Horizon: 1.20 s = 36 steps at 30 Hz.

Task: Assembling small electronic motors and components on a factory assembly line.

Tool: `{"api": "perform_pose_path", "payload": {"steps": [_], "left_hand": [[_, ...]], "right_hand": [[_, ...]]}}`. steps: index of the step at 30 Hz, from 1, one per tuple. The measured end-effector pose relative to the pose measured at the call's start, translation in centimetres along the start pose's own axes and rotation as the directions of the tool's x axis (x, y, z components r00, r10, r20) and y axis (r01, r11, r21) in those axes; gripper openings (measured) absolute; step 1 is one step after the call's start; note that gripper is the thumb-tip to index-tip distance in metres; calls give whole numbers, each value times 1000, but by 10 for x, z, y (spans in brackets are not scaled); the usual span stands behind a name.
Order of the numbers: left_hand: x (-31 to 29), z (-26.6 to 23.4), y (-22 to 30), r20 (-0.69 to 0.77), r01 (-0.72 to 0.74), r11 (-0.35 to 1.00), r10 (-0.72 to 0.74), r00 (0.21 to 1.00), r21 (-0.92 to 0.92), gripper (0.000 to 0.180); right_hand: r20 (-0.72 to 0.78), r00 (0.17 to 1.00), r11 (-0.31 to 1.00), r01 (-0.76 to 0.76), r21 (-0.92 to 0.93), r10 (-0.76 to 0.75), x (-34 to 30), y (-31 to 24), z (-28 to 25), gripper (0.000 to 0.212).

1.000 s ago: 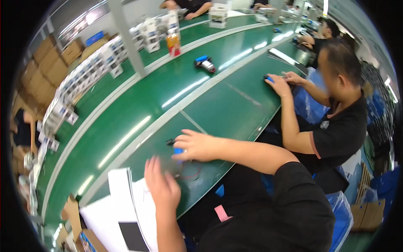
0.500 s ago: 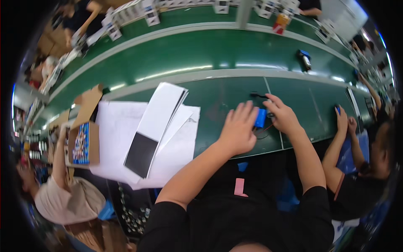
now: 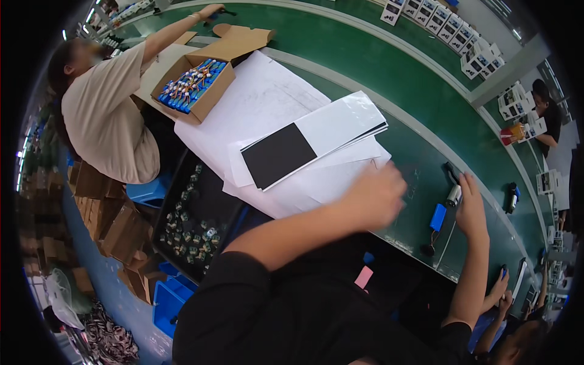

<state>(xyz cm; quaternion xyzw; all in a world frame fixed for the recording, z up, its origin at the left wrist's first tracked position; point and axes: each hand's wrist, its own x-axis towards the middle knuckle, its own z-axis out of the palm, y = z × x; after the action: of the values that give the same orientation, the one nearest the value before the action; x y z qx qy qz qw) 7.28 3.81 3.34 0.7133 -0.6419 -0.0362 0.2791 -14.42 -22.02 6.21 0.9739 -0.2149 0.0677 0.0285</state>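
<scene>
Paper sheets (image 3: 274,103) lie under the blurred left hand (image 3: 374,194), grip unclear; right hand (image 3: 471,207) spread beside blue pack (image 3: 437,217).

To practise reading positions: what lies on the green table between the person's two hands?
In the head view, a blue battery pack lies between the left hand and right hand, on the green table.

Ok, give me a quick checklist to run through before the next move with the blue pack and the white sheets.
1. Blue pack lying in view on the green belt: ok.
2. Right hand at the small cylinder: ok; grip cannot tell.
3. Left hand over the white sheets: ok, blurred, contact cannot tell.
4. Black and white card lies on the sheets: ok.
5. Pack's wire free of snags: cannot tell.
</scene>
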Motion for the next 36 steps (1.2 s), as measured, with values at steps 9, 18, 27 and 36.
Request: {"api": "perform_pose_path", "payload": {"steps": [9, 18, 27, 36], "left_hand": [[-103, -81, -131, -23, 489, 811, -509, 860, 322, 103], [-118, -67, -140, -111, 436, 861, -422, 900, 261, 80], [-114, -61, -156, -197, 295, 917, -248, 949, 268, 73], [-110, -59, -148, -109, 342, 891, -324, 940, 299, 79]], "right_hand": [[-61, 958, 646, 235, 726, -280, 81, -209, 11, 22], [-304, 952, 669, 211, 712, 24, 104, -314, 89, 24], [15, 993, 765, -102, 635, 120, 125, -330, 78, 24], [-90, 993, 754, -4, 657, 83, 112, -333, 69, 30]]}}
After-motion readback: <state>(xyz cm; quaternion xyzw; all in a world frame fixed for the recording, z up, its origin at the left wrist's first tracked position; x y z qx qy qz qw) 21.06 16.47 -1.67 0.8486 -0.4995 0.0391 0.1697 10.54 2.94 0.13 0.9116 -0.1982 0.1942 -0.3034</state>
